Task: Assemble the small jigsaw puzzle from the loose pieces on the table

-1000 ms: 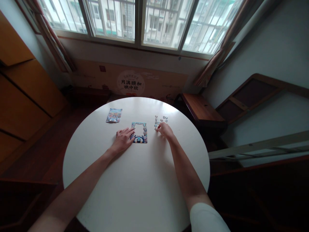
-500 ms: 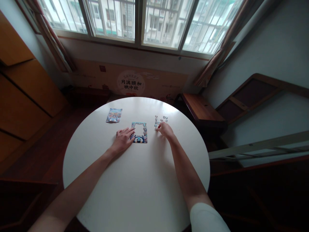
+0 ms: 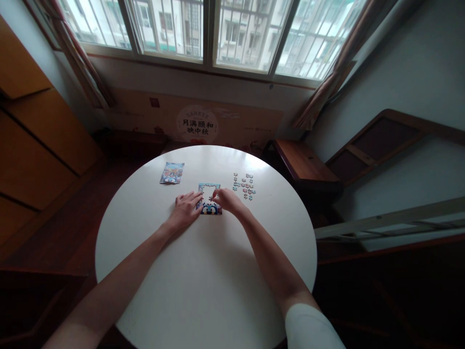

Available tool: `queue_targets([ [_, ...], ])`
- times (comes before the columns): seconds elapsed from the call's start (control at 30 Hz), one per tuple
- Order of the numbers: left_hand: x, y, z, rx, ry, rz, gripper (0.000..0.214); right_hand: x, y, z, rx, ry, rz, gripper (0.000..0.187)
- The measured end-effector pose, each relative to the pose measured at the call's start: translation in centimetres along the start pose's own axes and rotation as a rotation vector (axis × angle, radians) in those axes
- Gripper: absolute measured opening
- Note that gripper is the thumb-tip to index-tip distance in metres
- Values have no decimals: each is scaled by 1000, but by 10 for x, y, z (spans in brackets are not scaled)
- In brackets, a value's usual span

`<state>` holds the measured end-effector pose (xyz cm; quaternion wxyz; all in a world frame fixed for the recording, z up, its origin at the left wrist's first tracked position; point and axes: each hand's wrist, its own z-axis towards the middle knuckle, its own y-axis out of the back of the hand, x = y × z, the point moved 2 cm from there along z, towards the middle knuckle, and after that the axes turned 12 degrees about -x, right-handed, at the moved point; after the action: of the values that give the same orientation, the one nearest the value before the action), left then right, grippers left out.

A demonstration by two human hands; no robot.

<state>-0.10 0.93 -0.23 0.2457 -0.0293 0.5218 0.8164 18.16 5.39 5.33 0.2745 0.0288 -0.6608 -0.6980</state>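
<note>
A small jigsaw puzzle [image 3: 209, 209] lies on the white round table, its border joined around a bare middle and a blue cartoon face along the near edge. My left hand [image 3: 186, 208] rests flat with fingers spread, the fingertips on the puzzle's left edge. Over the puzzle's right side, my right hand [image 3: 227, 198] pinches a puzzle piece [image 3: 211, 198] above the open middle. Several loose puzzle pieces [image 3: 247, 186] lie in a loose group to the right of that hand.
A colourful printed packet [image 3: 172, 173] lies at the table's back left. The round table [image 3: 174, 291] reaches close to my body. Beyond its right edge stands a wooden bench [image 3: 303, 162], and a barred window is at the back.
My right hand has moved left from the loose pieces to the puzzle, with a piece between its fingers. My left hand has stayed in place.
</note>
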Motion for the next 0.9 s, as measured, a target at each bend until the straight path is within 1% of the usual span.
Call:
queue_targets([
  [0.1,0,-1,-1,-9,-8,-2,41,6,-9,0,27,32,-35,22],
  [0.2,0,-1,-1,-15,-11,-2,41,8,-13,-1,24,59,-60,22],
  [0.43,0,0,0,-13,-7,-5,40,8,-12,-2,45,50,-72,24],
  [0.7,0,-1,-1,-9,-11,18,40,1,-13,0,41,56,-55,23],
  [0.9,2,-2,-1,-16,-18,13,40,2,-12,0,64,23,-58,24],
])
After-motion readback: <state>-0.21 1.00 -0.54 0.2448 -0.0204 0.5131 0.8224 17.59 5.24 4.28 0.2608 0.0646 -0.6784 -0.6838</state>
